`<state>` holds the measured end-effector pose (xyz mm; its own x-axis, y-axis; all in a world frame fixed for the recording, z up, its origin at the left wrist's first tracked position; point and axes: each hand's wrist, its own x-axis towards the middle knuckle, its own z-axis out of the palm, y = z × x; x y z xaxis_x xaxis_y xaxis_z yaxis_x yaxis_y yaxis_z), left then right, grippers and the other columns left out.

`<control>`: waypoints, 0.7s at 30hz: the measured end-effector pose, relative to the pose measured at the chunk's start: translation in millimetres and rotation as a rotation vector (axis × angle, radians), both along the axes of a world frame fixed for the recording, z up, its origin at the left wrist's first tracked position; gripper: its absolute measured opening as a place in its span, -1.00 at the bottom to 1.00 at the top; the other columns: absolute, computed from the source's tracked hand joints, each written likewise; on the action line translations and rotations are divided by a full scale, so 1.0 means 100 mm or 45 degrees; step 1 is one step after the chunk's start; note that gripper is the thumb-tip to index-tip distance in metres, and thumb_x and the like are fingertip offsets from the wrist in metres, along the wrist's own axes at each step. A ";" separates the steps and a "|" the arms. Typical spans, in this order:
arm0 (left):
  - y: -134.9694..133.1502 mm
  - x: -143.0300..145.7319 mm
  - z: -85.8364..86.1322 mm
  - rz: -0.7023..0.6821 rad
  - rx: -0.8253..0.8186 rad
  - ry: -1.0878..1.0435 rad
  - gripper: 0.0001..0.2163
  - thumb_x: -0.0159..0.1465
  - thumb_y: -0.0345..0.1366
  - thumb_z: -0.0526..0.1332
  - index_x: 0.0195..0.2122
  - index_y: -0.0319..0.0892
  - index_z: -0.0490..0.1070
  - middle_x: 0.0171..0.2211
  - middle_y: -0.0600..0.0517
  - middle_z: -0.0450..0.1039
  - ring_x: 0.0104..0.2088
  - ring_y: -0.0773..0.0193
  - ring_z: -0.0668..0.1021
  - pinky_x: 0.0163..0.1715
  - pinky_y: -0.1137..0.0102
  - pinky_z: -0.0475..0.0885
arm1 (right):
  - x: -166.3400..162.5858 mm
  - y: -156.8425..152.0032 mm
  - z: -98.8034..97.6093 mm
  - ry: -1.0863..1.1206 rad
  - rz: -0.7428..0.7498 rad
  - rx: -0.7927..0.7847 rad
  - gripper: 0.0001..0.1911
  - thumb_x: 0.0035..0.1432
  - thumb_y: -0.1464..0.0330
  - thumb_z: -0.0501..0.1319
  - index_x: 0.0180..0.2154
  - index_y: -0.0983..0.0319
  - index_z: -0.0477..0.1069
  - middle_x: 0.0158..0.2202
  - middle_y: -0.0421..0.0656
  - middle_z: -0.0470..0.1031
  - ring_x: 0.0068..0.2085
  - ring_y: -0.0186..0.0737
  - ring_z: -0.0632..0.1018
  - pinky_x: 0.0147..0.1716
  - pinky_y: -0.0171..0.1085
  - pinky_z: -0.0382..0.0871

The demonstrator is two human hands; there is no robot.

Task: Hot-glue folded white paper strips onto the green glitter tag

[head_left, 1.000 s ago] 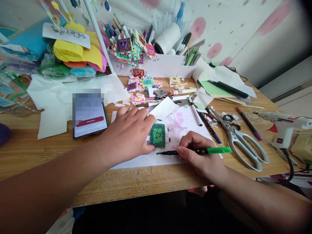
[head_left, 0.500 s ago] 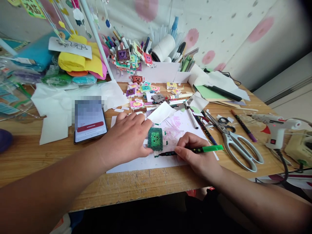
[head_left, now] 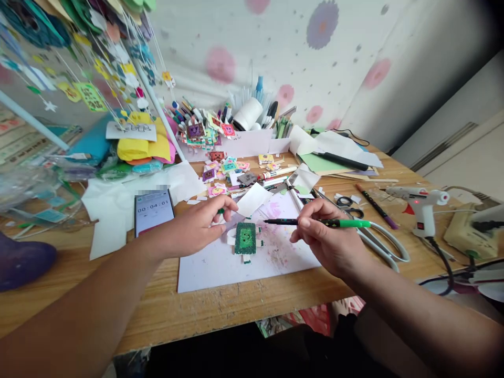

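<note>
A small green paper square [head_left: 246, 239] with a drawn face lies on a white sheet [head_left: 205, 270] near the front of the wooden table [head_left: 220, 307]. My left hand [head_left: 195, 230] hovers just left of the square, fingers pinched together on a small green thing [head_left: 221, 211] I cannot name. My right hand [head_left: 328, 244] is closed around a green marker [head_left: 334, 223], held level above the sheet. Its dark tip points left, over the square and clear of it.
A phone [head_left: 153, 210] showing a timer lies to the left. Large scissors [head_left: 380, 244], a white glue gun [head_left: 419, 202] and a power strip [head_left: 464, 236] sit on the right. Behind are several small coloured squares [head_left: 224, 168], loose pens, a white pen holder [head_left: 254, 142] and coloured paper rolls [head_left: 136, 149].
My left hand has lifted off the green square and drawn back left. My right hand has raised the marker from the sheet. The view has tilted upward.
</note>
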<state>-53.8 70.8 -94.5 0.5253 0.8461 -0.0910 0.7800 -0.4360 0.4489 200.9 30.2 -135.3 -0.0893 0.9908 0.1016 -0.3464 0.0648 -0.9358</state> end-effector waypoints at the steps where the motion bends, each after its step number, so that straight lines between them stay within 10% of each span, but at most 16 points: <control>1: -0.02 0.01 0.04 -0.012 -0.051 -0.074 -0.75 0.26 -0.24 0.04 -0.05 -0.12 0.27 -0.19 0.01 0.40 -0.23 0.20 0.46 -0.23 0.31 0.34 | 0.02 0.00 0.05 0.022 0.025 0.008 -0.84 -0.04 0.34 0.41 -0.47 0.19 0.44 -0.65 -0.37 0.33 -0.61 -0.43 0.36 -0.48 -0.30 0.45; 21: -0.33 0.30 -0.02 -0.231 -0.347 -0.387 -0.69 0.19 -0.49 0.02 -0.06 -0.07 0.17 -0.28 0.06 0.48 -0.24 0.25 0.50 -0.20 0.29 0.37 | -0.12 -0.18 0.13 -0.290 0.290 0.087 -0.79 0.08 0.26 0.31 -0.41 0.24 0.36 -0.53 -0.24 0.48 -0.49 -0.35 0.45 -0.45 -0.34 0.33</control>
<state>-23.7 37.7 -96.8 0.7003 0.7043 -0.1160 0.5165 -0.3878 0.7634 188.6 12.3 -122.6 -0.3359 0.9343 0.1192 -0.1415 0.0750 -0.9871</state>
